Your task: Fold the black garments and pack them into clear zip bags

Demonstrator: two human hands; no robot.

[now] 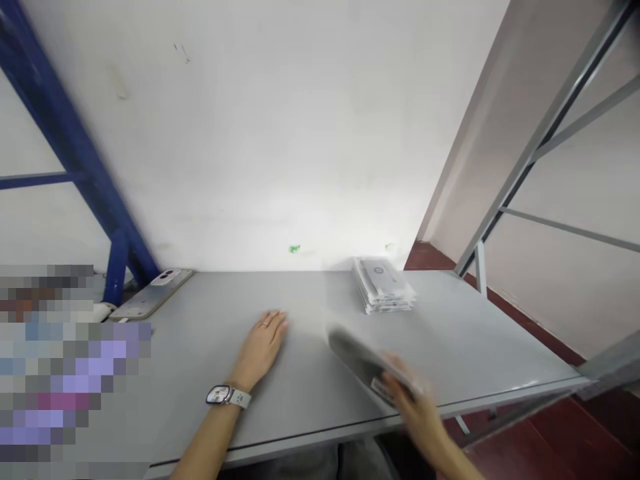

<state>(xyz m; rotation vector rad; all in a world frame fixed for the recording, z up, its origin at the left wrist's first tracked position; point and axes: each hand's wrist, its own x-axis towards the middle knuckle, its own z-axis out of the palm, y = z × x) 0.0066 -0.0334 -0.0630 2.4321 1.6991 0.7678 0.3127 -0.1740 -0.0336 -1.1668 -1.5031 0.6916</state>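
My left hand (261, 348) lies flat on the grey tabletop (300, 413), fingers stretched out and holding nothing. A ring is on one finger and a watch (219, 395) with a pale strap is on the wrist. Near the front edge, my right hand (407, 393) is closed around one end of a long, flat, dark grey item with a rounded tip (353, 353). Motion blurs this item, so its exact kind cannot be told. A small pale patch shows on it near my fingers. Behind it stands a stack of flat packets in clear plastic (385, 283).
A phone (153, 293) lies at the table's back left, by a blue metal post (80, 133). The left corner is pixelated. A white wall (300, 133) rises behind the table. On the right are a grey metal frame (515, 173) and red floor (550, 440).
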